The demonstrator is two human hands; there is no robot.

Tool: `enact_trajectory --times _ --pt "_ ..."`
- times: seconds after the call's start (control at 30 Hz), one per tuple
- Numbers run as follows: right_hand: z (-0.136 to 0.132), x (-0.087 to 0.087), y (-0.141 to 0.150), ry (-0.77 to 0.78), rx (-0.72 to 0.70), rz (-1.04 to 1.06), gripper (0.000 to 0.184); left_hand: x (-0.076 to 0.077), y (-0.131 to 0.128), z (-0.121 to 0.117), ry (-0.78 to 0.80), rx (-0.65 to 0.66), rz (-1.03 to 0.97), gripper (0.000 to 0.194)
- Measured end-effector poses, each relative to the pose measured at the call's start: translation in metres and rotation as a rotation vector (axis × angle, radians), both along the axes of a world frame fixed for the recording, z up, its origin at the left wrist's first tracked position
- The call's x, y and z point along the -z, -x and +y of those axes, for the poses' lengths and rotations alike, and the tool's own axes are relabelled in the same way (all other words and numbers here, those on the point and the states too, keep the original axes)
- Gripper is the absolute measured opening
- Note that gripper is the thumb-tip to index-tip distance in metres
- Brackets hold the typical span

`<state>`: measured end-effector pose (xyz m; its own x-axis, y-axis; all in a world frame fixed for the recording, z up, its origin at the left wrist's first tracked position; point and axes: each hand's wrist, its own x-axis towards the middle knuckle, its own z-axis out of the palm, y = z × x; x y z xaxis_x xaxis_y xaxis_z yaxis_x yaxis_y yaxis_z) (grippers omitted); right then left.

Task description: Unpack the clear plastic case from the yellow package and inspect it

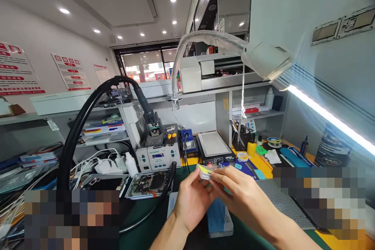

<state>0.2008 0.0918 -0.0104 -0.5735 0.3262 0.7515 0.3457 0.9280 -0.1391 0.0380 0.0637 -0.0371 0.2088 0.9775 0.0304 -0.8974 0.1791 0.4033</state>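
A small white piece with a yellow top (204, 172), perhaps a little box, is held up between both my hands over the bench; its exact kind I cannot tell. My left hand (191, 201) grips it from the left, thumb against its edge. From the right, the fingers of my right hand (238, 189) pinch its other side. Below the hands a blue-and-white box (219, 220) lies on the dark green mat (140, 218). Part of another pale blue item (172, 203) shows behind my left wrist.
A soldering station (158, 156) stands at the back, beside a flat heating plate (215, 144). Trays with circuit boards (149, 183) lie left. A thick black hose (70, 136) arches over the left side. A lit lamp (328, 113) hangs right, above a grey mesh mat (281, 199).
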Motion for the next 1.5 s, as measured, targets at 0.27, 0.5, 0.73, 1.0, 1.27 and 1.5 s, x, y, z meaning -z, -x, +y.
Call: enact_trajectory --times 0.27,0.5,0.73,1.0,1.27,1.5 --pt "-0.01 -0.004 -0.003 -0.215 0.021 -0.136 0.009 0.003 0.005 -0.006 -0.097 0.084 -0.116 0.035" --pt "-0.007 0.013 0.003 -0.348 0.075 -0.14 0.024 0.001 0.004 -0.004 -0.093 0.051 -0.13 0.032" --pt "0.003 0.005 0.013 -0.287 0.065 -0.085 0.022 0.002 0.004 0.0 0.002 -0.047 -0.114 0.025" --pt "0.012 -0.018 0.001 -0.007 0.095 0.019 0.012 -0.001 0.004 -0.006 0.021 -0.02 -0.039 0.03" --pt "0.021 -0.038 0.008 0.306 0.106 0.119 0.015 -0.002 0.005 -0.01 0.043 0.035 0.015 0.037" --pt "0.043 -0.039 0.017 0.71 0.158 0.22 0.017 -0.003 0.005 -0.011 0.06 0.031 0.033 0.04"
